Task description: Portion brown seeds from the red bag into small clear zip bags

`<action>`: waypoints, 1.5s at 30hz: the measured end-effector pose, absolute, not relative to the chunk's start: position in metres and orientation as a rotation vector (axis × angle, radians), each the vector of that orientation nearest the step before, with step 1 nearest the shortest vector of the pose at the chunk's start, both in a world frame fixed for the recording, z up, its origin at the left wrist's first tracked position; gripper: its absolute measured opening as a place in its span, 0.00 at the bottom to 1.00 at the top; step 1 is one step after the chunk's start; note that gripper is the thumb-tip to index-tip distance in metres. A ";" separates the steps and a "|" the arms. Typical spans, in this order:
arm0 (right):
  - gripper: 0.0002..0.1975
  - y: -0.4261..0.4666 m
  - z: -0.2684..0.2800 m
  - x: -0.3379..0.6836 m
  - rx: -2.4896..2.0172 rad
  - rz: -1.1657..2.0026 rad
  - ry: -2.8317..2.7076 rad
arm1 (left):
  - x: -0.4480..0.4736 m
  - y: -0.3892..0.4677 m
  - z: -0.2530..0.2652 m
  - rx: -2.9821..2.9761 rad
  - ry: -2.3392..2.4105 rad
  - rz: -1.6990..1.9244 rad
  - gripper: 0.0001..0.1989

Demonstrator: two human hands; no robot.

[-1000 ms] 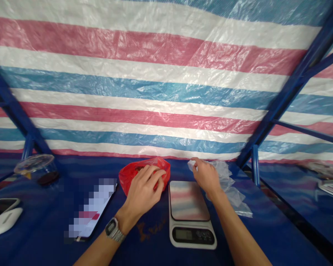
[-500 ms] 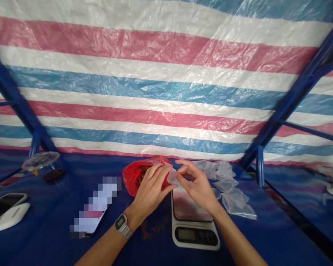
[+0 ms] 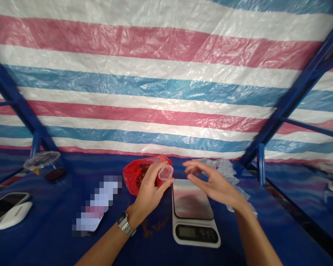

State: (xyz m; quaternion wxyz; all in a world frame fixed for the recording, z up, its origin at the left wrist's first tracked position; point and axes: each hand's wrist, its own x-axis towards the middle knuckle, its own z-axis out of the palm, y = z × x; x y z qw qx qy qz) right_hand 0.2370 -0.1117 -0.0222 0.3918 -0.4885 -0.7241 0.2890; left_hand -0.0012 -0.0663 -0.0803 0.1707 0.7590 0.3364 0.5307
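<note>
My left hand (image 3: 152,180) holds a small clear plastic bag (image 3: 165,172) between thumb and fingers, its mouth rounded open. That hand is in front of a red plastic bag (image 3: 130,179), which lies open with brown dried bits (image 3: 144,170) inside, partly hidden by my fingers. To the right, my right hand (image 3: 208,181) hovers above the far right part of a kitchen scale (image 3: 192,207). Its fingers are apart and curved, with nothing in them. Several more clear plastic bags (image 3: 226,168) lie beyond and under the right forearm, partly covered by it.
A phone with a blurred screen (image 3: 98,207) lies left of the red bag. Farther left are another phone (image 3: 5,205), a white case (image 3: 15,215) and a lidded clear tub (image 3: 44,166). Brown crumbs (image 3: 152,227) dot the blue table; blue metal bars (image 3: 288,96) frame a striped tarp.
My right hand has come away from the small plastic bag and moved right, over the scale. My left hand has shifted slightly left with the bag, whose mouth now shows wider.
</note>
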 end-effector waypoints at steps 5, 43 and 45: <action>0.31 -0.128 -0.027 0.323 -1.640 0.724 -1.914 | 0.000 -0.065 -0.072 1.806 1.083 1.595 0.16; 0.30 -0.024 -0.041 0.130 -1.364 0.203 -2.535 | -0.055 -0.033 -0.044 2.120 2.317 0.787 0.17; 0.30 -0.023 -0.043 0.127 -1.369 0.260 -2.533 | -0.054 -0.034 -0.047 2.080 2.177 0.681 0.17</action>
